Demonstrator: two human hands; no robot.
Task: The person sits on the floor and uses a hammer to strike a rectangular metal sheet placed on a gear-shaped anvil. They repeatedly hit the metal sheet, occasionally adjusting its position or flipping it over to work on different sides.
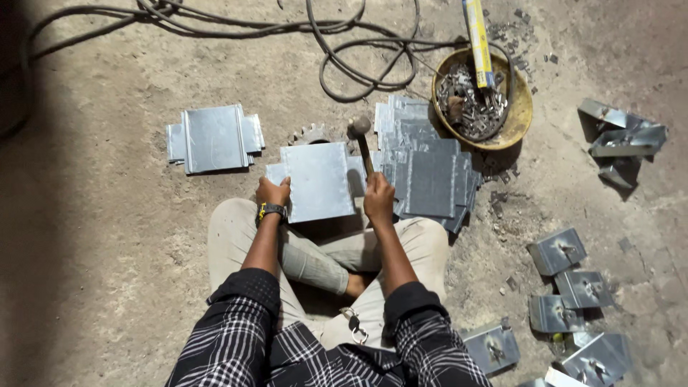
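Your left hand (273, 192) grips the metal sheet (317, 180) by its left edge, just beyond your knees; your right hand (378, 198), right of the sheet, clutches a hammer (360, 140).

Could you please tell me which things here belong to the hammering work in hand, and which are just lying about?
In use:
- hammer, gripped by the right hand
- metal sheet, steadied by the left hand

Lying about:
- stack of flat sheets
- separate sheet pile
- yellow bowl of metal scraps
- cables
- folded metal boxes
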